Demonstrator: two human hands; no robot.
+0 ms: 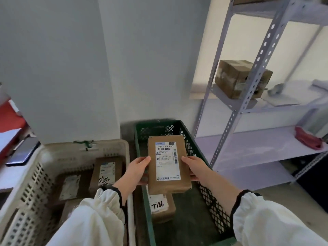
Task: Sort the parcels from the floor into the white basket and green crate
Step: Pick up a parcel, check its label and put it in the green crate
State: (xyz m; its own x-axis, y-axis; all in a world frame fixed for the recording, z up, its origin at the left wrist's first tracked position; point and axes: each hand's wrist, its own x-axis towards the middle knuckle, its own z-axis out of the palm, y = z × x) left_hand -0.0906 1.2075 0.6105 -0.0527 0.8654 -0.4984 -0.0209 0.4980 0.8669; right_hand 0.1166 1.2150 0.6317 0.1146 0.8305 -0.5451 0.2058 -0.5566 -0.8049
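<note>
1. Brown cardboard fills the middle of my feed: the parcel (167,166) is held label up between both hands, above the green crate (209,197).
2. The left hand (137,170) grips the parcel's left long edge. Its thumb lies on the top face just beside the label, and its fingers are curled underneath.
3. The right hand (195,168) grips the right long edge the same way, thumb on top. I cannot see the fingers below the parcel.
4. The parcel points lengthwise away from the person. Both hands clasp it around its middle, so its far end reaches past the fingertips and its near end lies back toward the wrists.
5. I read "530-05 A68" at the top of its white label.
6. A second parcel (161,207), hand-marked 7786, lies flat on the crate floor against the left wall. It is partly under the held one's near end, and I cannot tell whether the two touch.
7. The white basket (71,150) stands just left of the crate, and at least two labelled parcels lie flat inside it. The left sleeve (99,219) hides its near corner.
8. A metal rack (255,80) stands right of the crate. It carries a box (236,77) on one shelf and a red cloth (308,139) on the shelf below.
</note>
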